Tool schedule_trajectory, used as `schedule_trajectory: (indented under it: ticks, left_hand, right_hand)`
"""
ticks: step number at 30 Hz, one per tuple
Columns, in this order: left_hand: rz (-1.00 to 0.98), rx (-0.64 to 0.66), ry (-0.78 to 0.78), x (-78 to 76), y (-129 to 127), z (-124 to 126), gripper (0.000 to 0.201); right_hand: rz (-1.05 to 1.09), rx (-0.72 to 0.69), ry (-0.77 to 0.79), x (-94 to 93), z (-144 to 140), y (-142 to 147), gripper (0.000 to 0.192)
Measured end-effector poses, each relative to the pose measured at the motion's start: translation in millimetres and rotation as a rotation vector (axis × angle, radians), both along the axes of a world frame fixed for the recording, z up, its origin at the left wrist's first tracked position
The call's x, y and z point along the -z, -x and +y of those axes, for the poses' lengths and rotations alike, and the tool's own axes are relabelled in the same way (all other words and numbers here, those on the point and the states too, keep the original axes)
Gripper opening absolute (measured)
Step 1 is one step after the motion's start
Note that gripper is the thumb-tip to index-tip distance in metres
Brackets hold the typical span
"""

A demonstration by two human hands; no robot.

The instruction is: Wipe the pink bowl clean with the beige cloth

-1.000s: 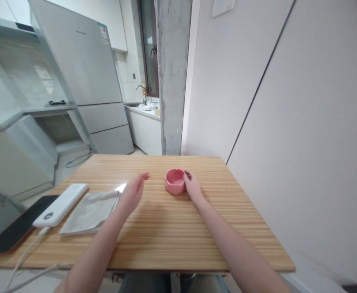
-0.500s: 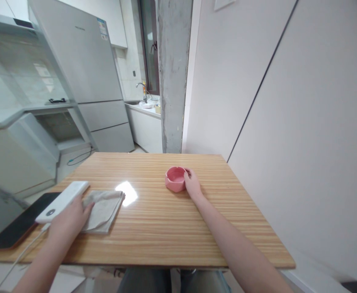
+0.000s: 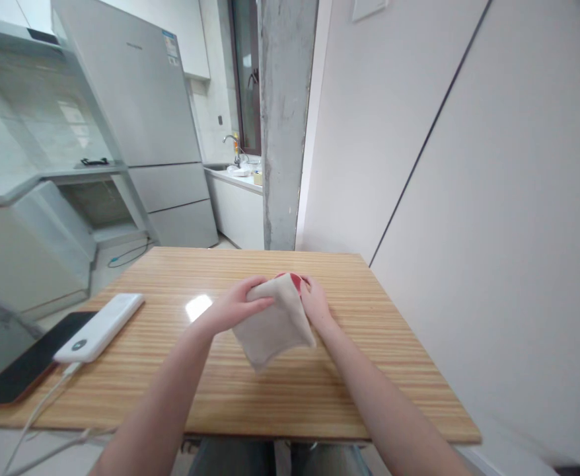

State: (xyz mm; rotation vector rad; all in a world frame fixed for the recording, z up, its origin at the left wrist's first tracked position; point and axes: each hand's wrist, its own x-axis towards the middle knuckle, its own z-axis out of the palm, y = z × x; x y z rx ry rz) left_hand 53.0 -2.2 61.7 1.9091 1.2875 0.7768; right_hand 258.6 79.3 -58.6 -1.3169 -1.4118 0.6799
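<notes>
Gone from its place beside the power bank, now lifted to the middle of the table (image 3: 369, 370): the beige cloth (image 3: 275, 324), carried over by the left hand (image 3: 230, 309) since half a second ago and draped across the pink dish (image 3: 294, 279).

Far left, at the table's left edge: a dark phone (image 3: 17, 373), flat, partly over the edge. Just beside it, a white power bank (image 3: 100, 327), long axis running from the near-left edge toward the far middle, a round mark on its near end, white cable (image 3: 37, 413) trailing off the near edge. No readable writing on either.

Then the left hand, fingers closed in a pinch on the cloth's upper left corner, thumb beneath and fingers over the top. Cloth hanging from that pinch, folded, long axis slanting down toward the near edge, lowest corner touching or nearly touching the wood; cannot tell which.

Under the cloth's top edge, only a sliver of the dish's red-pink rim showing, between the two hands.

Right of it, the right hand (image 3: 316, 305), fingers curled lightly against the dish's right side, thumb at the rim; a firm grasp or a mere touch, cannot tell.

Behind, a grey fridge (image 3: 141, 112) with a small sticker near its top right corner, print too small to read.
</notes>
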Motion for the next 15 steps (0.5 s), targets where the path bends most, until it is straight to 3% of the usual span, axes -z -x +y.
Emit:
schedule_trajectory:
  ticks: [3,6,8,9,12,15]
  left_hand:
    - [-0.133,0.050,0.035,4.1,-29.0,23.4,0.043]
    - [-0.297,-0.028,0.102,15.9,-42.1,46.3,0.045]
    - [-0.422,-0.119,0.146,23.5,-43.6,57.6,0.047]
    - [-0.480,-0.148,0.166,26.5,-43.1,61.5,0.047]
    - [-0.588,-0.123,0.208,32.2,-39.9,67.1,0.048]
    - [-0.570,-0.126,0.155,39.9,-35.0,70.7,0.046]
  right_hand:
    - [0.199,-0.054,0.008,-21.3,-3.3,-8.6,0.053]
    - [0.445,-0.417,0.168,-48.8,-11.7,-19.5,0.076]
    - [0.414,-0.633,0.227,-63.4,-19.8,-24.2,0.068]
    - [0.350,-0.651,0.222,-68.1,-23.8,-24.8,0.061]
    - [0.182,-0.514,0.216,-70.9,-31.3,-19.9,0.048]
    - [0.184,-0.426,0.339,-64.3,-29.7,-14.1,0.026]
